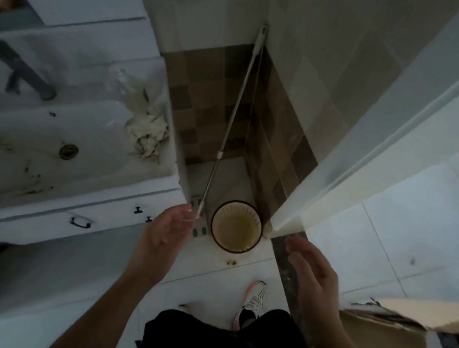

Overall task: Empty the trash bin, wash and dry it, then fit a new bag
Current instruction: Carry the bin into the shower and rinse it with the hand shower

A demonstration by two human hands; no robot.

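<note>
A small round trash bin with a dark rim and a pale yellowish inside stands upright on the floor, in the corner between the sink cabinet and the door frame. It holds no bag and looks empty. My left hand hovers just left of the bin with relaxed fingers and holds nothing; its fingertips are near the foot of a mop handle. My right hand hovers to the right of the bin, fingers straight, palm turned inward, also holding nothing. A crumpled whitish bag or cloth lies on the right edge of the sink.
A mop handle leans into the tiled corner behind the bin. The white sink with a grey tap is on the left, above a cabinet with dark handles. A white door frame stands on the right. A cardboard box sits at lower right.
</note>
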